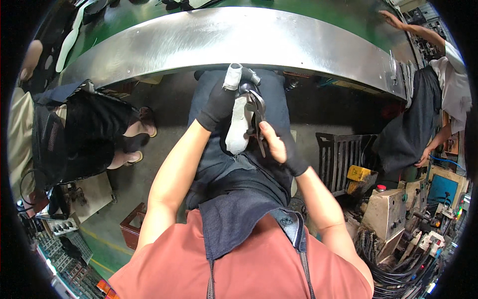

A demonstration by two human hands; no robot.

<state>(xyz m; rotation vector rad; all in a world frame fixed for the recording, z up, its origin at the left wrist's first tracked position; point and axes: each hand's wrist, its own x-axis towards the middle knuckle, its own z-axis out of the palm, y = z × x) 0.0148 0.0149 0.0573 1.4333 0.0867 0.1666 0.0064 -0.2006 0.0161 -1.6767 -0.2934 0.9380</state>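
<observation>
My left hand [223, 97], in a black glove with pale tape round its fingertips, grips a shoe [237, 135] above my lap. The shoe has a long whitish underside facing up and a dark, shiny end away from me. My right hand [279, 147], in a black fingerless glove, is closed round the handles of metal pincers [260, 107]. Their jaws lie against the dark end of the shoe, close to my left fingers. The contact at the jaw tips is partly hidden.
Ahead curves a metal-edged bench [224, 40] with a green top. Co-workers sit on both sides; one person's hand [392, 20] rests on the bench at far right. A dark slatted crate [334, 159], a yellow pedal guard [359, 174] and cabled machinery [386, 214] stand to my right.
</observation>
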